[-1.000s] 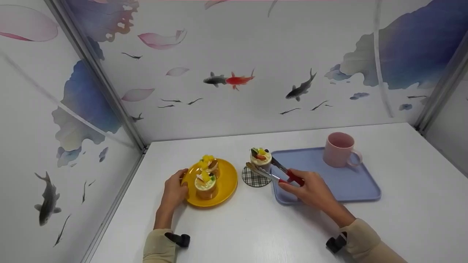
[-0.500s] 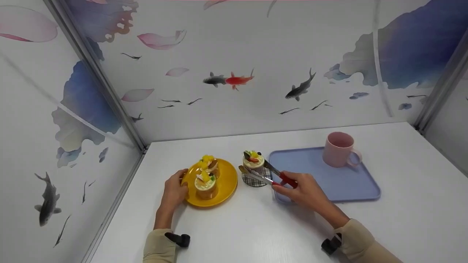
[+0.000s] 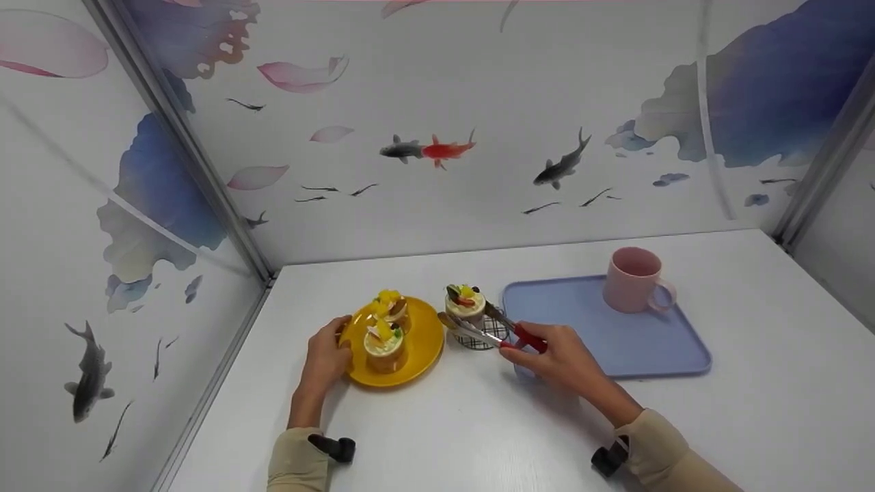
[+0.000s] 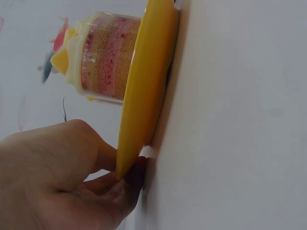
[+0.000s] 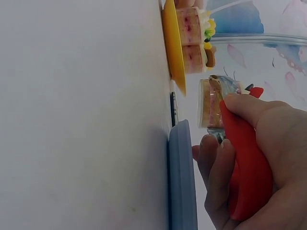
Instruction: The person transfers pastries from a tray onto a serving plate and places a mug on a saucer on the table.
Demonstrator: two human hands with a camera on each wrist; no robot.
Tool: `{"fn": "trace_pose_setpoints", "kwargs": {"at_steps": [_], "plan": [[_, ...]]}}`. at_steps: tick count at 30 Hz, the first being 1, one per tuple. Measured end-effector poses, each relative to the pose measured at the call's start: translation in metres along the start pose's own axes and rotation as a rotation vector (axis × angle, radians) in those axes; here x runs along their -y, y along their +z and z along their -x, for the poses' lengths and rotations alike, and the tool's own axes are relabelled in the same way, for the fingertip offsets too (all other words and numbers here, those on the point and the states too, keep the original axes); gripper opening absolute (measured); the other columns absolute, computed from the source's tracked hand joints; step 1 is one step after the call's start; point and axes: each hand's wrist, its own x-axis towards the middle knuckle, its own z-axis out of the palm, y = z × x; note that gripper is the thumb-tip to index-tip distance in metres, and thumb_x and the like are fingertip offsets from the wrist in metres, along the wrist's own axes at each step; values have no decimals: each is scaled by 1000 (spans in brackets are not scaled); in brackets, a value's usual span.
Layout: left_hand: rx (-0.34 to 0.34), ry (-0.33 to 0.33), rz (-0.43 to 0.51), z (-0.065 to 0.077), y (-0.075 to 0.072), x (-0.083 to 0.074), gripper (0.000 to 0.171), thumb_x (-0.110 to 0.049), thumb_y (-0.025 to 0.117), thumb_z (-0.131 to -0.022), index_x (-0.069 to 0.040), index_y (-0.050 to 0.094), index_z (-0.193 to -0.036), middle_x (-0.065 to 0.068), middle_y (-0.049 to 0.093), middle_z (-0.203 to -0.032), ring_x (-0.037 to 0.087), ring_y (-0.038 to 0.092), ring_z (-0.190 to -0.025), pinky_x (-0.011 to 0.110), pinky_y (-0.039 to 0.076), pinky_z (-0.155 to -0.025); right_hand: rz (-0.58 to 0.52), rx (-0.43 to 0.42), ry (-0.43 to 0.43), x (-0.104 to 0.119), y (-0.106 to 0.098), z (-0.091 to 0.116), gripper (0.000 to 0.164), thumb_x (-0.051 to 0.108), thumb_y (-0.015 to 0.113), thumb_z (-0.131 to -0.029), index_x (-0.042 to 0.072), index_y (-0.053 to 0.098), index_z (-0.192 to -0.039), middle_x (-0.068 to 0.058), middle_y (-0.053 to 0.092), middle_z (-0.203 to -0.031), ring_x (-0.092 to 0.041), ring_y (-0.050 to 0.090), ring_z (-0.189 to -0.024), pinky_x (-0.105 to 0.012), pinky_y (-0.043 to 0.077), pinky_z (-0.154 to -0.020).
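My left hand (image 3: 327,355) pinches the rim of a yellow plate (image 3: 428,345), thumb above and fingers beneath in the left wrist view. Two layered cake cups stand on it: a front one (image 3: 384,354) and a rear one (image 3: 396,313), both topped with cream and yellow pieces. With my right hand (image 3: 564,359) I grip red-handled metal tongs (image 3: 530,337). Their tips clasp a third cake cup (image 3: 466,307) with fruit on top. In the right wrist view this cup hangs above the table, between the plate and the tray, roughly upright. A checked round coaster (image 3: 495,336) lies partly below it.
A blue tray (image 3: 581,342) lies to the right, its left end under my right hand and the tongs. On its back right part stands a pink mug (image 3: 630,281). Printed wall panels (image 3: 492,212) border the white table (image 3: 437,437) at the back and left.
My right hand has moved left with the tongs and the clasped cake cup, from over the coaster's right part toward the plate. The left hand and plate have stayed in place.
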Motion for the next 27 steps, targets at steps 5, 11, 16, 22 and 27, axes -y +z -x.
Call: {"fn": "trace_pose_setpoints", "kwargs": {"at_steps": [5, 11, 16, 22, 27], "plan": [[-2, 5, -5, 0, -1, 1, 60, 12, 53, -102, -1, 49, -160, 23, 55, -160, 38, 56, -146, 53, 47, -124, -2, -1, 6, 3, 4, -3, 56, 50, 84, -93, 8, 78, -129, 4, 80, -100, -15, 59, -79, -20, 45, -57], [-25, 48, -20, 1, -1, 4, 57, 11, 53, -101, 0, 52, -157, 25, 58, -156, 40, 59, -142, 54, 50, -121, -32, -8, 15, 8, 8, -5, 49, 48, 85, -92, 9, 80, -123, 6, 79, -95, -11, 56, -69, -19, 41, -52], [-22, 42, -15, 0, 0, 4, 57, 10, 53, -101, 0, 52, -157, 25, 58, -156, 39, 60, -141, 53, 51, -120, -27, -1, 17, 12, 12, -6, 50, 47, 85, -92, 9, 79, -123, 6, 79, -95, -12, 56, -73, -19, 41, -53], [-19, 36, -17, -1, 0, 3, 57, 10, 53, -101, 0, 51, -158, 24, 57, -157, 39, 60, -141, 53, 51, -121, -28, 2, -5, 14, 17, -9, 54, 48, 85, -92, 6, 79, -126, 5, 78, -94, -13, 56, -75, -19, 39, -54], [-10, 20, -14, -1, 0, 2, 59, 11, 53, -101, 0, 50, -159, 24, 56, -158, 38, 59, -142, 53, 51, -121, -33, 12, 22, 18, 23, -12, 57, 47, 86, -91, 7, 77, -131, 6, 77, -95, -15, 57, -78, -19, 41, -54]]}}
